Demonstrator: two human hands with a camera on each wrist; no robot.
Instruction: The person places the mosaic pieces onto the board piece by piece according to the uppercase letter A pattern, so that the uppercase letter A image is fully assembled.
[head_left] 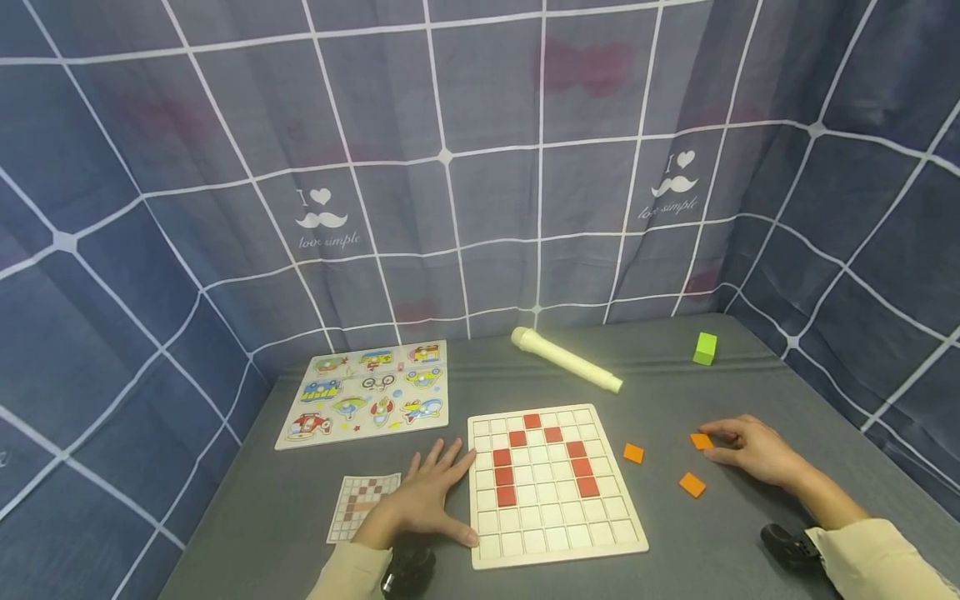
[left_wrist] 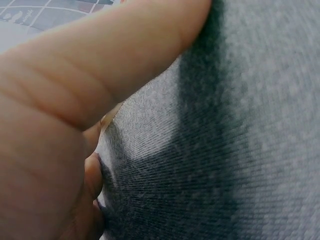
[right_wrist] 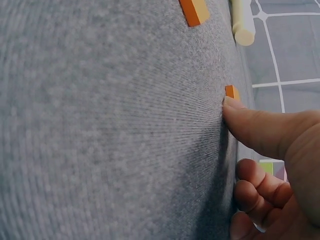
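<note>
A cream grid board (head_left: 543, 517) lies flat at the front centre, with several red square tiles (head_left: 506, 476) in an arch-like pattern. My left hand (head_left: 426, 498) rests with fingers spread at its left edge, thumb and fingertips touching the rim. To the right, my right hand (head_left: 759, 450) pinches an orange square tile (head_left: 698, 440) between thumb and forefinger, down at the table surface. In the right wrist view the thumb (right_wrist: 250, 125) touches that tile. Two more orange tiles, one nearer the board (head_left: 633, 453) and one closer to me (head_left: 692, 484), lie apart on the table.
A small pattern card (head_left: 345, 510) lies partly under my left forearm. Behind it is a vehicle picture puzzle board (head_left: 352, 429). A pale microphone-shaped stick (head_left: 566, 360) lies beyond the grid board. At the back right stands a green block (head_left: 705, 348). Grid-patterned curtains (head_left: 495, 208) enclose the table.
</note>
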